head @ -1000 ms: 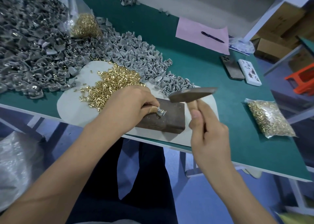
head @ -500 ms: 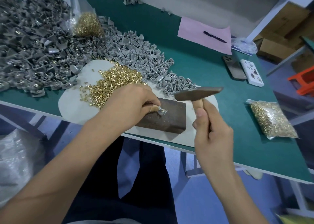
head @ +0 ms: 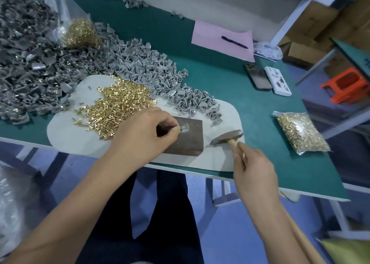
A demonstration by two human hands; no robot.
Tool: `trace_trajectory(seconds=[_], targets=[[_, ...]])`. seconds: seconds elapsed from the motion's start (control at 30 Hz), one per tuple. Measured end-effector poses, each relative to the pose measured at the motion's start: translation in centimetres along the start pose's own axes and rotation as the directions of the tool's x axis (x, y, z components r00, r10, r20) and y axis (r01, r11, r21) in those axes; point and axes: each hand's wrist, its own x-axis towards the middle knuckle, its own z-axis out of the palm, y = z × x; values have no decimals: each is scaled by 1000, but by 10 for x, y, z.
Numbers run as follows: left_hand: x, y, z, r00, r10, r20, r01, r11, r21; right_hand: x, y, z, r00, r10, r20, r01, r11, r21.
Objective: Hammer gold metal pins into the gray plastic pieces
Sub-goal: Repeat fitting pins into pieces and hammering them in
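My left hand (head: 144,131) pinches a small gray plastic piece (head: 185,128) with a gold pin in it, holding it on top of a dark block (head: 188,141). My right hand (head: 254,173) grips the wooden handle of a hammer (head: 228,137); its metal head lies low on the white mat (head: 66,123), just right of the block. A loose heap of gold pins (head: 116,103) lies on the mat left of my left hand. Gray plastic pieces (head: 148,71) are piled behind the mat, and a darker gray heap (head: 26,67) fills the far left.
A bag of gold pins (head: 300,131) lies at the right on the green table (head: 260,119); another bag of pins (head: 80,33) sits in the gray heap. A pink paper (head: 210,37) with a pen (head: 234,42), a phone (head: 257,78) and a white box (head: 277,81) lie behind. The table edge runs close below my hands.
The hammer head has dropped from above the block down to the mat, right of the block. My left hand keeps its hold on the piece on the block.
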Motion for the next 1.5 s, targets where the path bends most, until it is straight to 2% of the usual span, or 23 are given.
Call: trace_trajectory(seconds=[0.07,0.13,0.17,0.23,0.3,0.4,0.5,0.63,0.73,0.9,1.03,1.2,1.3,1.4,1.5], targets=[[-2,2,4,1000,-8,22,9,1000,-28,-4,-3,2,999,-35,-4,35,999,-37],[-2,2,4,1000,-10,23,10,999,-35,-5,-10,1,995,-83,-51,74,985,-153],[-2,2,3,1000,-13,23,14,999,-44,-4,-14,0,991,-97,-87,83,986,-144],[-2,1,-1,1000,-18,25,20,999,-51,0,-26,-3,982,-117,-147,125,991,46],[-2,-1,-6,999,-21,33,23,998,-63,5,-50,-7,972,-171,-161,211,937,279],[-4,-6,-14,999,-4,40,6,999,-54,10,-92,-7,934,-341,-105,355,857,374],[-6,-12,-28,1000,12,0,-12,1000,-22,16,-122,-1,894,-447,-20,424,831,360],[-16,-29,-50,997,-18,-68,18,1000,-1,24,-148,17,875,-478,76,436,847,303],[-28,-45,-65,990,-68,-122,72,997,32,24,-172,33,852,-508,127,462,843,278],[-48,-80,-93,963,-179,-199,199,976,88,22,-221,64,769,-615,174,542,772,333],[-59,-106,-111,935,-234,-266,297,927,228,21,-261,90,720,-656,227,594,751,287],[-67,-127,-122,890,-313,-333,398,888,229,18,-296,116,680,-696,230,665,718,208],[-66,-136,-123,874,-333,-353,425,876,227,18,-304,126,673,-700,239,669,714,206],[-63,-140,-121,850,-373,-371,478,843,247,23,-305,132,714,-668,211,624,743,241],[-60,-141,-118,820,-427,-382,538,801,261,29,-303,134,746,-639,187,615,769,174]])
